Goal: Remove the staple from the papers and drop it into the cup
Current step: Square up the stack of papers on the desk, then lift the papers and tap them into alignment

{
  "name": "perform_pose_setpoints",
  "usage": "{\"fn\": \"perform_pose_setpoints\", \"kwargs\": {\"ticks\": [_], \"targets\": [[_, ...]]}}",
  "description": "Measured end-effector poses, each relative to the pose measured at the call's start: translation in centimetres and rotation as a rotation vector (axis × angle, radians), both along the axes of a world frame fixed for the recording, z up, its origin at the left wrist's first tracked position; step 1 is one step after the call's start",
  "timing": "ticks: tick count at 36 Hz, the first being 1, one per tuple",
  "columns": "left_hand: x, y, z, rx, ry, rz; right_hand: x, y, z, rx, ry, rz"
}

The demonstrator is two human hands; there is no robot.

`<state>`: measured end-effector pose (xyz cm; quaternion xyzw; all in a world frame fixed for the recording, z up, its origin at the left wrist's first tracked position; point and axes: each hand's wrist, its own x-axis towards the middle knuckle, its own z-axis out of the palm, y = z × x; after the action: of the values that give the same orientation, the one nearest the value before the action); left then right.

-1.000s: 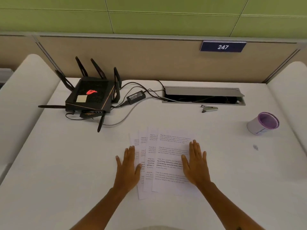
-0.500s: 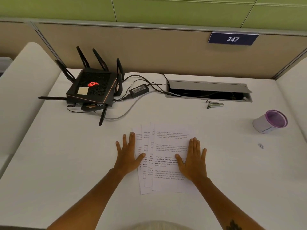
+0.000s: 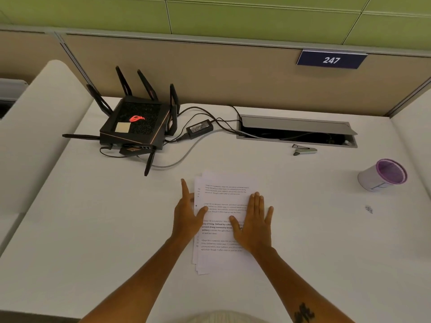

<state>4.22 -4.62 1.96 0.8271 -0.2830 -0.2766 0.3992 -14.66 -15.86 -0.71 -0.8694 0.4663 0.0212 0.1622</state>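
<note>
Both hands are lying flat and open on the papers (image 3: 224, 220), which are sitting in a loosely squared stack at the middle of the desk (image 3: 93, 229). The left hand (image 3: 186, 217) is pressing its edge against the stack's left side, thumb on the top sheet, while the right hand (image 3: 253, 226) is resting palm-down on the right half, fingers straight and gripping nothing. No staple is showing on the sheets; it is too small to make out, or it may already be out, since the pages seem to be sliding freely. A tiny dark speck (image 3: 369, 209) is lying on the desk below the cup (image 3: 382, 174), well apart from the papers, but what it is cannot be told. The cup is standing tilted toward the camera at the right, and the staple remover (image 3: 304, 150) is lying untouched near the cable tray (image 3: 296, 129). The risks from here, as I judge them: the sheets fanning out again under uneven pressure, a small staple getting lost on the white desk, and the light cup tipping if a reaching hand is brushing it.
</note>
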Motion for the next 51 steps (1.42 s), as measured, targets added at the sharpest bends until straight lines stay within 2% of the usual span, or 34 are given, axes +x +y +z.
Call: {"fn": "perform_pose_setpoints", "kwargs": {"ticks": [2,5,8,11,14,16,19,24,29,35,44,51], "targets": [[-0.2,0.0,0.2,0.024,0.0,0.034,0.1,0.2,0.0,0.004,0.01,0.013],[-0.7,0.0,0.7,0.013,0.136,0.06,0.3,0.3,0.0,0.035,0.003,0.036],[-1.3,0.1,1.1,-0.009,0.187,0.077,0.3,0.2,0.1,0.083,-0.055,0.079],[-1.7,0.4,1.7,-0.04,0.226,0.101,0.0,-0.1,0.3,0.197,-0.28,0.043],[-1.7,0.6,2.6,-0.099,0.274,0.133,-0.5,-0.4,1.4,0.38,-0.581,-0.193],[-1.5,0.7,3.1,-0.13,0.297,0.142,-0.8,-1.0,2.3,0.452,-0.71,-0.334],[-1.1,0.7,3.9,-0.181,0.344,0.143,-1.2,-2.0,3.4,0.619,-0.809,-0.442],[-1.2,0.2,4.9,-0.206,0.402,0.092,-0.9,-2.6,5.0,0.796,-0.935,-0.43],[-1.2,-0.4,6.4,-0.215,0.419,0.096,-1.0,-2.6,6.8,0.732,-0.952,-0.447],[-1.1,-0.4,8.8,-0.32,0.364,0.127,-1.4,-2.8,9.2,0.702,-1.06,-0.547],[-2.1,-1.1,11.8,-0.481,0.284,0.255,-1.4,-1.1,13.6,0.534,-1.214,-0.362],[-3.8,0.0,10.3,-0.472,0.309,0.206,-1.4,0.4,11.7,0.542,-1.084,-0.37]]}}
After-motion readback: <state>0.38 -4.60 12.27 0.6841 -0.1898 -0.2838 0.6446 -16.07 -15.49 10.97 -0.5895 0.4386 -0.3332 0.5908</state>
